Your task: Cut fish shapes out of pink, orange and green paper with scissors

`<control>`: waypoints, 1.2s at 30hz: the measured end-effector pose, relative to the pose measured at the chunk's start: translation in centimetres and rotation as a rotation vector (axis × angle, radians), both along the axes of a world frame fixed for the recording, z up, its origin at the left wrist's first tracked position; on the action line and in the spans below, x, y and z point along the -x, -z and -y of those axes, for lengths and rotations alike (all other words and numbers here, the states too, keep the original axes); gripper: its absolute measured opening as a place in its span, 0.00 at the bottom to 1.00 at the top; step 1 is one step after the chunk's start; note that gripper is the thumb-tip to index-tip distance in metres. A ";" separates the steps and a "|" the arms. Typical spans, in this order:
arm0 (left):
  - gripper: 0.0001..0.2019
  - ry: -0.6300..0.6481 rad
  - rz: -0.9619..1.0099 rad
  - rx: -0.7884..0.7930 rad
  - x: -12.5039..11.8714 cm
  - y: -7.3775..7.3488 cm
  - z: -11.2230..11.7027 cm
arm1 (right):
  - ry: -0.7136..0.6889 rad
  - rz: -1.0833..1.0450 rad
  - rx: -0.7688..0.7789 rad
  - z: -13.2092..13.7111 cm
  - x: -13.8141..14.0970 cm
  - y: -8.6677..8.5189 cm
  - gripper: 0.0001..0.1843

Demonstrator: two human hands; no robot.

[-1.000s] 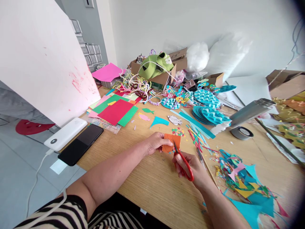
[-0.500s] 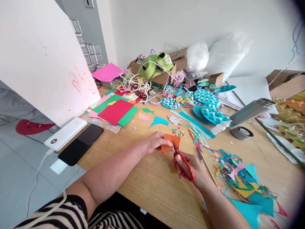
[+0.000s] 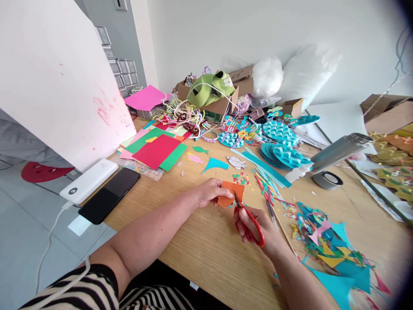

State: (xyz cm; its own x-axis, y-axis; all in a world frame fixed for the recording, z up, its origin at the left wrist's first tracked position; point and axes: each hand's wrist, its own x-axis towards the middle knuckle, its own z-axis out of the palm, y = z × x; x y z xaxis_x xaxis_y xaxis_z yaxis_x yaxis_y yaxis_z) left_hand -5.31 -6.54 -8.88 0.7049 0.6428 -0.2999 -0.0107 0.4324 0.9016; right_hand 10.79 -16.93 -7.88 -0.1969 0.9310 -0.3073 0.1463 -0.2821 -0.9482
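Observation:
My left hand (image 3: 210, 192) pinches a small piece of orange paper (image 3: 231, 190) just above the wooden table (image 3: 206, 249), near its middle. My right hand (image 3: 258, 228) is closed round red-handled scissors (image 3: 248, 218), thumb and fingers through the loops. The blades point up and away into the right edge of the orange paper. A small heap of confetti-like scraps (image 3: 241, 178) lies just beyond the paper.
A black phone (image 3: 109, 194) and a white power bank (image 3: 88, 181) lie at the left edge. Stacked coloured sheets (image 3: 156, 150) sit behind them. Teal wave-patterned discs (image 3: 280, 146), a metal flask (image 3: 342, 150) and a pile of paper offcuts (image 3: 329, 245) fill the right side. Cardboard boxes (image 3: 216, 101) stand at the back.
The scissors handles have shifted slightly down and right while the blades stay in the orange paper. The left hand and paper have hardly moved.

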 end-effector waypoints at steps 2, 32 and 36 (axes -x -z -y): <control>0.17 0.006 0.001 0.000 0.0 0.0 0.0 | -0.011 -0.007 -0.003 0.0 0.0 0.0 0.27; 0.13 -0.072 0.018 0.033 -0.1 -0.1 0.1 | 0.019 0.057 -0.017 -0.2 0.0 0.3 0.28; 0.14 -0.089 0.031 0.022 -0.3 -0.2 0.3 | 0.035 0.076 -0.018 -0.3 0.1 0.3 0.29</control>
State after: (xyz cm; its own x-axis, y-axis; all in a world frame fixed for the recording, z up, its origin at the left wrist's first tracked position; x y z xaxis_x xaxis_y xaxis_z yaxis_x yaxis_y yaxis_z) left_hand -5.03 -6.86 -8.71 0.6545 0.6967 -0.2935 -0.0781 0.4485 0.8904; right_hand 10.66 -16.65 -8.20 -0.1406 0.9425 -0.3033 0.2081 -0.2713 -0.9397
